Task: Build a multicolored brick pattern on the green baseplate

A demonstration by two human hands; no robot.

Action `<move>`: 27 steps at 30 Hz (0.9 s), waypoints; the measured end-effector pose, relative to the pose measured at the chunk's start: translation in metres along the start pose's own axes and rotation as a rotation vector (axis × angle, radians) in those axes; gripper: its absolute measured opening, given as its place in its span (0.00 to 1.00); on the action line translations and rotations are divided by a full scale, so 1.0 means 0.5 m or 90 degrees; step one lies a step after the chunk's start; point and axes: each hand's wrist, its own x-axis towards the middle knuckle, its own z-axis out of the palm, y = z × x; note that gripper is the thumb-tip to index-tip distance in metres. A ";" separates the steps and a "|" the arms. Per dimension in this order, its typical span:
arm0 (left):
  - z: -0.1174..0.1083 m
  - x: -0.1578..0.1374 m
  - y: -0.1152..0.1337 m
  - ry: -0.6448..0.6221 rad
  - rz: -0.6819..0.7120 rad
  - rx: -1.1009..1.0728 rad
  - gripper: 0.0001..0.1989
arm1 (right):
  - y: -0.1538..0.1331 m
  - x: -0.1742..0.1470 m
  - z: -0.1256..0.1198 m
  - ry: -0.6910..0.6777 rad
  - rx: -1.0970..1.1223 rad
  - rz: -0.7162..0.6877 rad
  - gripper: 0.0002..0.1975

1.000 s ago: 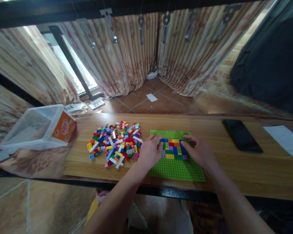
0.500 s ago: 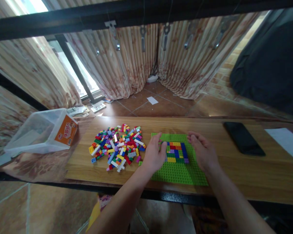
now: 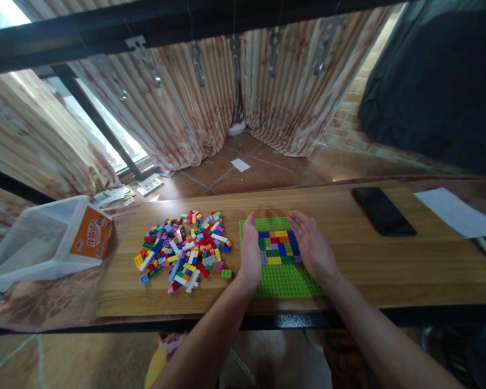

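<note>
A green studded baseplate lies on the wooden board, with a block of multicoloured toy bricks set on its upper part. My left hand stands on edge at the left side of these bricks, fingers straight and pointing away from me. On the other side, my right hand is held the same way, its palm facing the bricks and its fingers stretched out. Neither hand grips anything. Whether the palms touch the bricks I cannot tell. A heap of loose bricks is spread left of the baseplate.
A black phone and a white sheet of paper lie to the right. At the far left stands a clear plastic bin with an orange label. The wooden board has a dark front edge.
My hands have come closer to the sides of the brick block, and the fingers have straightened. The whole view has shifted slightly.
</note>
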 end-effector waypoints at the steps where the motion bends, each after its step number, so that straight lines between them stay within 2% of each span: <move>1: 0.002 -0.002 0.002 -0.005 -0.002 -0.011 0.31 | -0.001 -0.001 0.000 -0.006 -0.002 -0.001 0.35; 6: 0.002 -0.006 0.016 -0.039 -0.017 -0.048 0.31 | -0.010 -0.007 0.003 -0.032 -0.004 0.003 0.36; 16: -0.004 -0.008 0.014 -0.078 0.027 -0.052 0.30 | -0.021 -0.011 0.005 -0.058 0.003 0.017 0.32; 23: 0.003 -0.009 0.033 -0.064 0.014 -0.019 0.31 | -0.019 -0.008 0.006 -0.053 -0.030 0.008 0.32; 27: 0.006 -0.007 0.038 -0.052 0.002 -0.057 0.29 | -0.017 -0.006 0.006 -0.027 -0.001 0.009 0.29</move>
